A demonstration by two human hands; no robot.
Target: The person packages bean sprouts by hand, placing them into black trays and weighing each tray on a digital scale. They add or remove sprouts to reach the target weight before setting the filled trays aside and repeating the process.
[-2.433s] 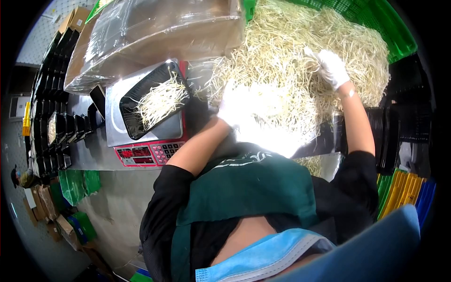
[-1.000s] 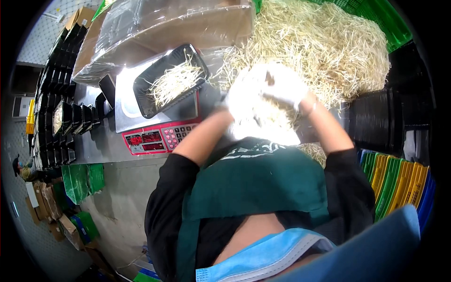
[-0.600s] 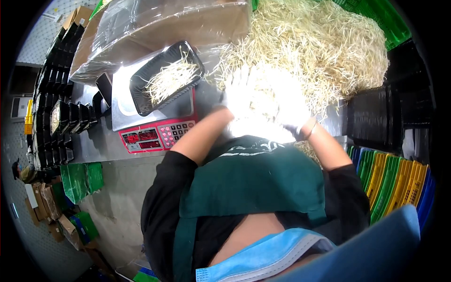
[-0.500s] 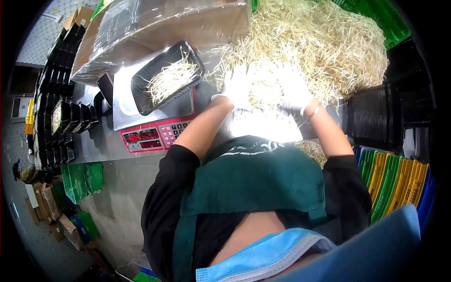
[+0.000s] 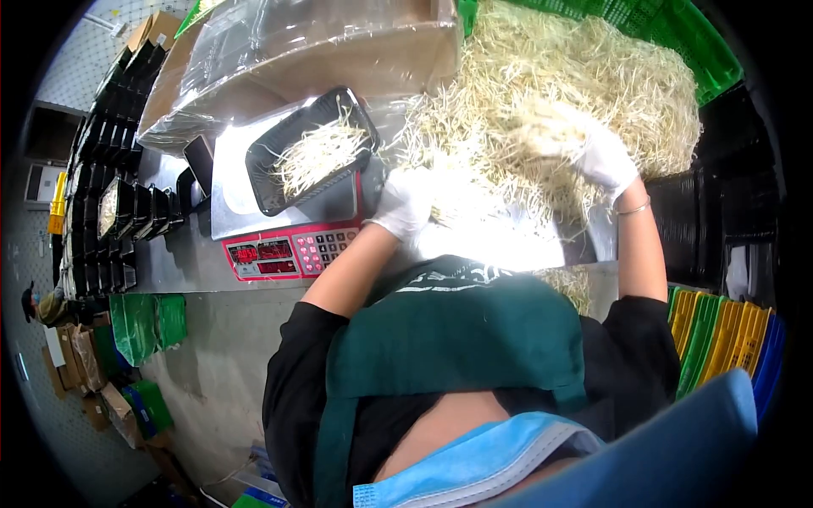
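A large heap of pale bean sprouts (image 5: 627, 93) covers the right part of the metal table. My right hand (image 5: 605, 161), in a white glove, grips a blurred clump of sprouts at the heap's front. Lower left, my gloved left hand (image 5: 405, 203) is curled against the near edge of the sprouts, its fingertips partly lost in glare; some sprouts show at its fingers. Left of it, a black plastic tray (image 5: 258, 182) holding a small pile of sprouts sits tilted in view on the plate of a red digital scale (image 5: 292, 250) with a lit display.
A cardboard box wrapped in clear plastic (image 5: 305, 68) stands behind the scale. Stacked black trays (image 5: 93, 212) line the left side. A green crate (image 5: 677, 42) is behind the heap; black stacks (image 5: 669, 216) and coloured crates (image 5: 720, 330) stand at right.
Both hands were flat on the sprouts, side by side. My right hand has moved right with a clump of sprouts; my left has drawn back toward me and curled.
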